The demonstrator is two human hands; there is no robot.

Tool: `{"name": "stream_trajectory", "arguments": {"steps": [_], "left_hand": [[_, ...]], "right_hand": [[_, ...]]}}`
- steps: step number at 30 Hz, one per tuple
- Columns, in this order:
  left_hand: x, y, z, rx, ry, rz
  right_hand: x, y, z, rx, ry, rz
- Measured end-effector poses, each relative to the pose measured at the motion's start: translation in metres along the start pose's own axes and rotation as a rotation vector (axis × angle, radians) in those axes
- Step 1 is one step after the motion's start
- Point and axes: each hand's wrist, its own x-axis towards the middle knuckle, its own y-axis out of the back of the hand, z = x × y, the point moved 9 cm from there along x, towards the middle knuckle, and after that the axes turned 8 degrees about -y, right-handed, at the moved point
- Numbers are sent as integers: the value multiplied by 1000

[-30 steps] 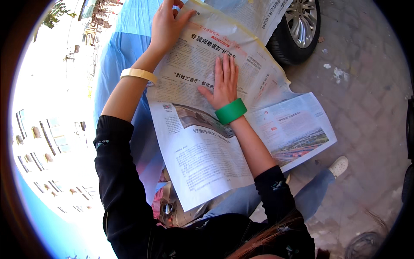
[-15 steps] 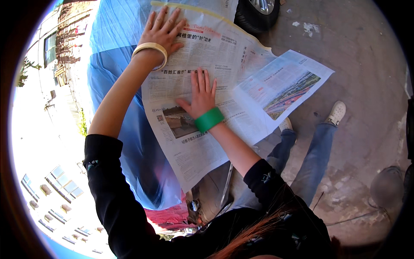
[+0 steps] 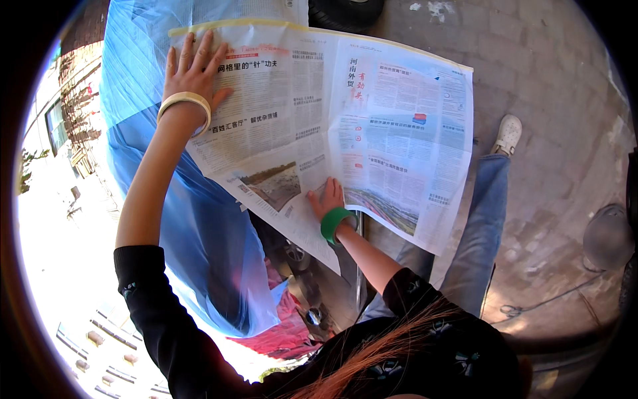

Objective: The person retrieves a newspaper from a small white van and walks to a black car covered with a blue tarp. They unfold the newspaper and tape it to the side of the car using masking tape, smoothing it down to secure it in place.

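While the left hand (image 3: pixel 193 76) lies palm down near the upper left corner of an open newspaper (image 3: pixel 399 139), its fingers are fanned wide and its thumb sticks out to the right. That arm reaches up nearly straight from the lower left, with a cream ring (image 3: pixel 187 97) around the wrist and a black sleeve (image 3: pixel 149 292) ending near the elbow. Well apart from it, the right hand (image 3: pixel 325 198) rests on the lower middle of the paper, fingers pointing up and thumb out to the left, neither hand gripping anything. The right forearm slants up and leftward from the lower edge, and a green ring (image 3: pixel 332 223) sits on its wrist. A yellowish strip (image 3: pixel 239 22) runs along the paper's top edge. The newspaper's left part overlaps a blue plastic sheet (image 3: pixel 189 199), while its right part spreads out above the paved ground (image 3: pixel 545 133), near a leg in jeans (image 3: pixel 475 219) and a pale shoe (image 3: pixel 508 135).
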Motion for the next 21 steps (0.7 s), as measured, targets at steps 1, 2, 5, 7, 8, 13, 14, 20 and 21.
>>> {"name": "stream_trajectory", "arguments": {"steps": [1,2,5,7,8,13,14,20,21], "left_hand": [[-3,-1,4,-2,-38,-29],[-4,-4,9,-10,-80,-52],[-25,-20,40,19,-285,-176],[-55,-33,64,34,-425,-268],[-74,-39,72,30,-479,-312],[-142,-69,108,10,-744,-366],[-158,-77,112,-33,-771,-405],[-186,-76,139,-83,-993,-603],[-186,-83,143,-119,-1038,-721]], "right_hand": [[-1,-6,7,26,2,-22],[-1,-7,8,16,32,-54],[-3,-7,8,-17,129,-125],[-10,-1,-2,-38,200,-145],[-15,-3,-7,-48,213,-169],[-32,-8,-25,-85,171,-272],[-38,-11,-27,-85,160,-281],[-47,-18,-23,6,147,-271],[-48,-20,-23,0,138,-267]]}}
